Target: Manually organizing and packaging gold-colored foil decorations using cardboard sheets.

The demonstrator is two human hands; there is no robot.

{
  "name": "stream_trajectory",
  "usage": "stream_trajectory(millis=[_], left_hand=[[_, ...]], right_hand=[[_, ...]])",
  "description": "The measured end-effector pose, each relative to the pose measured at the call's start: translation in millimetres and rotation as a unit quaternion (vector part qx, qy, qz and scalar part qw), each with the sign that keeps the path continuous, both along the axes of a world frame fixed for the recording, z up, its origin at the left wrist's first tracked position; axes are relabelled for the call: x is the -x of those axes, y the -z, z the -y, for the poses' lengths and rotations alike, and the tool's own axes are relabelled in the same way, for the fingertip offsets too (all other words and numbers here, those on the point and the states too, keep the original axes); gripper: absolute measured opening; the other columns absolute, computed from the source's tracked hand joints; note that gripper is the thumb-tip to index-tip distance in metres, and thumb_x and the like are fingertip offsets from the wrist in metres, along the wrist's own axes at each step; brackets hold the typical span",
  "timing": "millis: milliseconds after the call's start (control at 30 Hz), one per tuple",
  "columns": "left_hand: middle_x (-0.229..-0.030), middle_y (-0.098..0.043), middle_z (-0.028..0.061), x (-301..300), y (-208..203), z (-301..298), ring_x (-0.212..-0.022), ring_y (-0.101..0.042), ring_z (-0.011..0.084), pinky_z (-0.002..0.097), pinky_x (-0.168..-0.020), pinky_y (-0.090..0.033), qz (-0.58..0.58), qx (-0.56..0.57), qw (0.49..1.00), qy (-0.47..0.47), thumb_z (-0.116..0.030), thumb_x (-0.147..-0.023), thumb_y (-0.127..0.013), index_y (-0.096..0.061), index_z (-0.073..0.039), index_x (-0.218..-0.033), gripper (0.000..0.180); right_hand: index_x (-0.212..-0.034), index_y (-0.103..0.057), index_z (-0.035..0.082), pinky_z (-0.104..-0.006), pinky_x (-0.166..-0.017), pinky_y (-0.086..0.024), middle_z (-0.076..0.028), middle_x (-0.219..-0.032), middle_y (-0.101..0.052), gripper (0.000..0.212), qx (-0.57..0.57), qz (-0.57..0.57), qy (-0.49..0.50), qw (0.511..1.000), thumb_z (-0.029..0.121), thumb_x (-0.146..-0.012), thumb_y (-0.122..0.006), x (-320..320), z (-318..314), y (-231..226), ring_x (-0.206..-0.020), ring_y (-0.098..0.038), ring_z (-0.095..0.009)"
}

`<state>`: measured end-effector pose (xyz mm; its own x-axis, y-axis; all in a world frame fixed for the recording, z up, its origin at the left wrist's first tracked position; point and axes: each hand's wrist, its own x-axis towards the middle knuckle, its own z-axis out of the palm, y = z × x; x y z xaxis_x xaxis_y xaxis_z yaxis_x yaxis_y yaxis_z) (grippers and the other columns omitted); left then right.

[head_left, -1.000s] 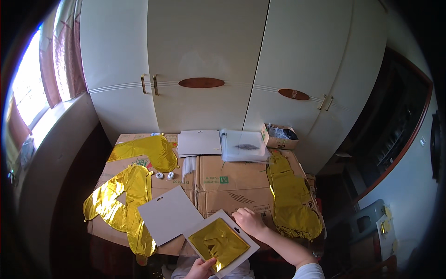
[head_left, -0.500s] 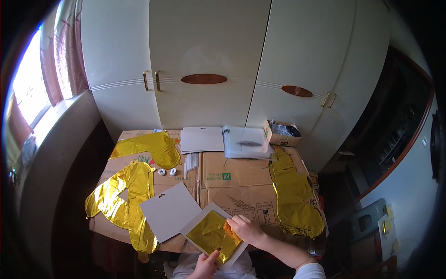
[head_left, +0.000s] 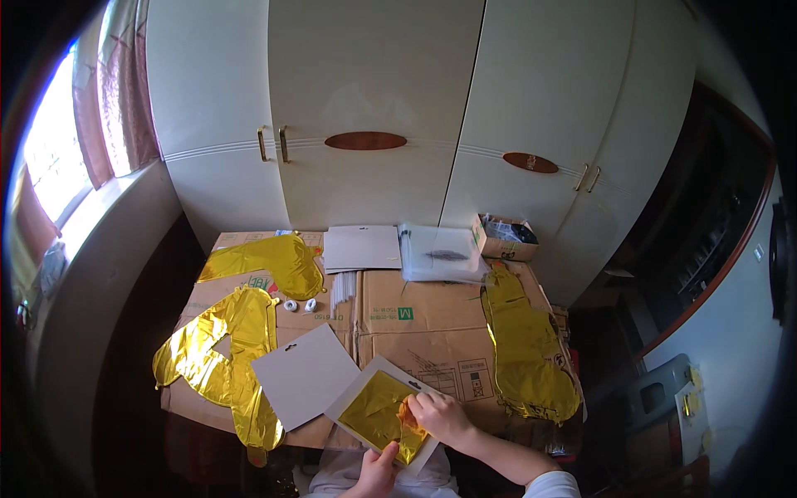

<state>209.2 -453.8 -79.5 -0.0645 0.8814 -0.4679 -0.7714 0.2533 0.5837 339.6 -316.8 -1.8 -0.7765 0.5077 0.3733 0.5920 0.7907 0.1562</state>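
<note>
Close to the table's front edge, a pale card (head_left: 379, 365) with a hang hole lies tilted, a folded gold foil balloon (head_left: 374, 408) flat on it. My left hand (head_left: 378, 473) grips the card's lower edge, thumb pressed on the foil. At the card's right side, the closed fingers of my right hand (head_left: 444, 420) pinch a crumpled orange piece (head_left: 406, 415) against the foil; its exact kind is unclear and partly hidden. Touching or nearly touching on the left is another pale card (head_left: 305, 378) with a hang hole.
Gold foil balloons (head_left: 257, 357) lie at left, with another (head_left: 290, 257) behind. A gold foil stack (head_left: 531, 349) lies right. Behind are pale cards (head_left: 359, 249), clear plastic sleeves (head_left: 440, 257), a small box (head_left: 506, 247), white rolls (head_left: 310, 306) and white strips (head_left: 343, 290). Flattened cardboard (head_left: 415, 319) covers the table.
My right hand has shifted slightly right and curled more over the orange piece. The card's hang hole now shows beside it. My left hand keeps its hold, with the card moved slightly.
</note>
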Motion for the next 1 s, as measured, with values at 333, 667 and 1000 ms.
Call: stream_trajectory(millis=[333,667,1000], left_hand=[[-0.12,-0.06,0.0124,-0.1,-21.0,-15.0,-0.105,-0.061,0.022,0.0365,-0.091,-0.051,-0.02,-0.004,1.0,0.016,-0.011,-0.1,-0.05,-0.05,0.003,-0.125,0.029],[-0.121,-0.059,0.0135,7.8,-7.3,16.5,-0.106,-0.062,0.0241,0.0397,-0.086,-0.054,-0.009,0.012,0.998,0.061,-0.021,-0.103,-0.044,-0.047,0.001,-0.127,0.032],[-0.113,-0.064,0.0158,41.3,34.0,70.5,-0.093,-0.067,0.0266,0.0344,-0.077,-0.055,0.049,-0.015,0.991,0.124,-0.023,-0.102,-0.047,-0.053,0.0,-0.12,0.03]], right_hand=[[-0.078,-0.054,0.012,-0.0278,-0.058,-0.053,-0.001,-0.074,-0.049,0.008,0.02,-0.073,-0.019,0.997,0.012,-0.076,-0.062,9.5,10.1,-6.9,-0.072,-0.059,-0.015],[-0.083,-0.058,0.012,-0.0312,-0.064,-0.053,-0.001,-0.08,-0.054,0.012,0.124,-0.128,-0.047,0.983,0.013,-0.075,-0.066,10.7,24.2,-3.7,-0.077,-0.061,-0.017],[-0.09,-0.062,0.014,-0.0301,-0.069,-0.052,0.003,-0.089,-0.058,0.017,0.135,-0.138,-0.073,0.978,0.015,-0.074,-0.066,6.9,54.6,14.5,-0.085,-0.06,-0.014]])
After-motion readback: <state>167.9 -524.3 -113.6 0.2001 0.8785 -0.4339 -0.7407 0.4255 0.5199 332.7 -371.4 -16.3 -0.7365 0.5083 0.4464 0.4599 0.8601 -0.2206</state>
